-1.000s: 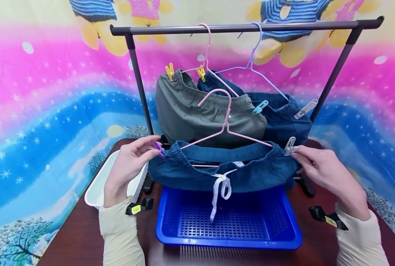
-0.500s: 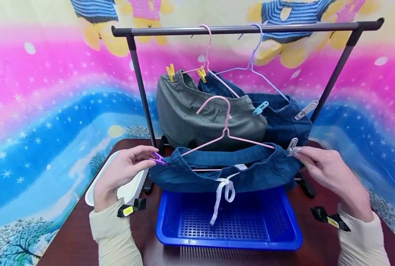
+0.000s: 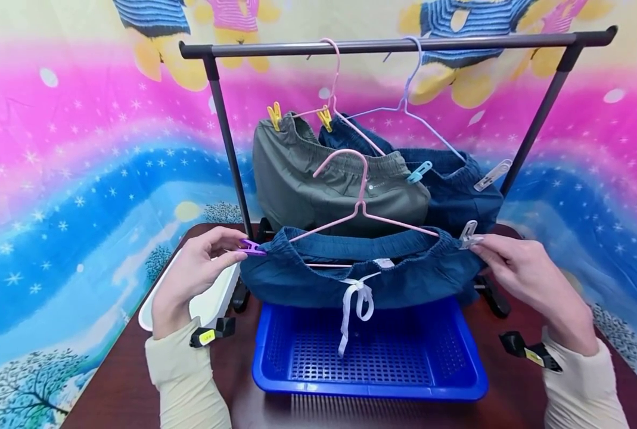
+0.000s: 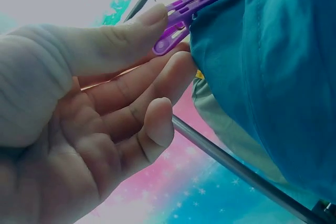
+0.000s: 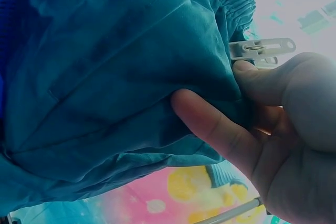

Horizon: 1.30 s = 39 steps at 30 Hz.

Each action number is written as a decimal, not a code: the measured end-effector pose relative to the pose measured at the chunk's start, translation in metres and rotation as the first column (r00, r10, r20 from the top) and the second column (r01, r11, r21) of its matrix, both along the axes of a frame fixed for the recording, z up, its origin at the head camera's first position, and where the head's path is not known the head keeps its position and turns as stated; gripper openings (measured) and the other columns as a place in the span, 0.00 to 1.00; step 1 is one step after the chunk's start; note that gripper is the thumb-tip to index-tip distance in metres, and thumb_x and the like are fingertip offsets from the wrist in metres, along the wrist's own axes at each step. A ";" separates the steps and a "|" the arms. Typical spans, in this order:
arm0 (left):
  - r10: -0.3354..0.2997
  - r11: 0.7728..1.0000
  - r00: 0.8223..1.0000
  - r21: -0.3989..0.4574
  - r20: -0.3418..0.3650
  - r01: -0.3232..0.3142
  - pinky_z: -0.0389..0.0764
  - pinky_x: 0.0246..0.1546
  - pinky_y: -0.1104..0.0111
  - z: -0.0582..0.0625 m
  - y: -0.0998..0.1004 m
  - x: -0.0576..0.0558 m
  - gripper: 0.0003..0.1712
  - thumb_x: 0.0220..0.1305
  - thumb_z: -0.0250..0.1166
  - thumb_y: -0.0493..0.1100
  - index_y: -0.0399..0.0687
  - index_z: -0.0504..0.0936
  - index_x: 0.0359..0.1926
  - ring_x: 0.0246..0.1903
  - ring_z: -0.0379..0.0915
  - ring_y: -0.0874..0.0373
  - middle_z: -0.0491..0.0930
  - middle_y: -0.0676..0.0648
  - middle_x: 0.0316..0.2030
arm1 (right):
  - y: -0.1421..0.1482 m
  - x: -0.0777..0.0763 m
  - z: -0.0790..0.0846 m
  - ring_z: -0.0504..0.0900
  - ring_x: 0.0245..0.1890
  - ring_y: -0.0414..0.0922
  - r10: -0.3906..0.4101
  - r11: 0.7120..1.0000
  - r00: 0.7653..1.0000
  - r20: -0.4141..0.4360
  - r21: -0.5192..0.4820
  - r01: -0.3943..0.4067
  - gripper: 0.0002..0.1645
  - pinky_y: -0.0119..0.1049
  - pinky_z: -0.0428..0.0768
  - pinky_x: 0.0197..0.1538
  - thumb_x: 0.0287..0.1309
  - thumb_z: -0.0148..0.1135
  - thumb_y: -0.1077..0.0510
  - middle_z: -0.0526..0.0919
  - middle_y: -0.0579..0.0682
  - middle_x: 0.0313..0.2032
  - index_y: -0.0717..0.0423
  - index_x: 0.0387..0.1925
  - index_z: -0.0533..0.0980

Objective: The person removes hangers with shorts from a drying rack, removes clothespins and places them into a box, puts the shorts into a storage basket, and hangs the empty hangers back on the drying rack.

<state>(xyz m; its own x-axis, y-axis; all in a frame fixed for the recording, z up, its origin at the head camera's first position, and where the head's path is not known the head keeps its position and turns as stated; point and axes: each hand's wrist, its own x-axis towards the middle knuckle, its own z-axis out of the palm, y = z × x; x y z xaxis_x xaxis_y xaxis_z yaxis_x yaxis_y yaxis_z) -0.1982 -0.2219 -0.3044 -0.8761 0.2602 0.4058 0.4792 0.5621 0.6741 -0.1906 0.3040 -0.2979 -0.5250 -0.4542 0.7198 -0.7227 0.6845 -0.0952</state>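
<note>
Dark blue shorts (image 3: 425,277) with a white drawstring bow (image 3: 358,292) hang round a pink hanger (image 3: 362,205). My left hand (image 3: 189,274) pinches the outer end of a purple clothespin (image 4: 184,17), which bites the left side of the waistband. In the left wrist view its thumb lies on the clothespin's handle while the lower fingers curl loosely. At the other side my right hand (image 3: 533,280) grips a clear grey clothespin (image 5: 257,49) close to the cloth. One of its fingers (image 5: 205,119) rests against the shorts. The right index fingertip is partly hidden.
Behind, a black rack (image 3: 382,46) carries grey-green shorts (image 3: 318,190) and more dark blue shorts (image 3: 479,205) on hangers with clothespins. A blue basket (image 3: 372,390) stands below on the brown table (image 3: 120,381). A white tray (image 3: 213,298) lies at the left.
My left hand has slid a little outward to the left, and more of the purple clothespin shows, now lying flatter. The shorts dipped slightly and rose again. My right hand has stayed on its clothespin.
</note>
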 end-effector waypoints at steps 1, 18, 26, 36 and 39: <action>0.006 1.000 1.000 0.000 -0.003 -0.006 0.80 0.38 0.73 0.000 0.000 0.000 0.17 0.64 0.67 0.44 0.47 0.81 0.53 0.36 0.83 0.64 0.86 0.49 0.44 | 0.000 0.000 0.000 0.67 0.25 0.22 0.006 1.000 1.000 -0.002 -0.006 -0.006 0.14 0.22 0.69 0.31 0.53 0.67 0.71 0.79 0.41 0.25 0.52 0.38 0.82; 0.083 0.996 0.996 0.026 -0.029 -0.083 0.75 0.31 0.73 -0.002 -0.009 0.003 0.14 0.64 0.67 0.44 0.51 0.83 0.51 0.32 0.79 0.63 0.84 0.47 0.41 | -0.003 -0.001 0.000 0.70 0.26 0.22 0.017 0.999 0.999 -0.029 -0.029 -0.017 0.08 0.21 0.72 0.32 0.57 0.65 0.68 0.82 0.45 0.27 0.55 0.37 0.82; 0.120 0.992 0.992 0.035 -0.027 -0.119 0.68 0.23 0.70 -0.003 -0.017 0.004 0.15 0.64 0.68 0.44 0.51 0.83 0.51 0.24 0.73 0.62 0.86 0.46 0.35 | -0.001 0.001 0.001 0.68 0.27 0.21 -0.008 1.000 1.000 -0.016 -0.020 0.008 0.09 0.21 0.71 0.34 0.56 0.65 0.69 0.82 0.46 0.28 0.54 0.38 0.82; 0.080 0.988 0.995 0.140 -0.056 -0.072 0.77 0.34 0.77 -0.008 -0.028 0.003 0.18 0.67 0.63 0.35 0.42 0.76 0.57 0.36 0.82 0.70 0.84 0.59 0.39 | 0.003 0.003 0.001 0.66 0.26 0.22 -0.012 1.000 1.000 -0.014 -0.021 0.011 0.07 0.23 0.69 0.31 0.58 0.65 0.67 0.81 0.43 0.26 0.53 0.37 0.82; 0.064 0.985 0.996 0.164 -0.060 -0.053 0.77 0.33 0.77 -0.008 -0.028 0.003 0.18 0.67 0.61 0.33 0.39 0.74 0.58 0.33 0.82 0.69 0.82 0.66 0.37 | 0.003 0.003 0.002 0.66 0.27 0.24 -0.014 1.000 0.999 -0.037 -0.018 0.013 0.05 0.24 0.69 0.31 0.60 0.64 0.65 0.80 0.43 0.26 0.53 0.36 0.82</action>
<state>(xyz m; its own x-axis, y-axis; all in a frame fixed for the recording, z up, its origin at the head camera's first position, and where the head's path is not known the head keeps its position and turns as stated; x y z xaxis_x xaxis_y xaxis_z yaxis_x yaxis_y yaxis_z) -0.1955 -0.2498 -0.3122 -0.8582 0.1355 0.4951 0.4946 0.4762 0.7271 -0.1876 0.3070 -0.2961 -0.5039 -0.4341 0.7467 -0.7165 0.6929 -0.0807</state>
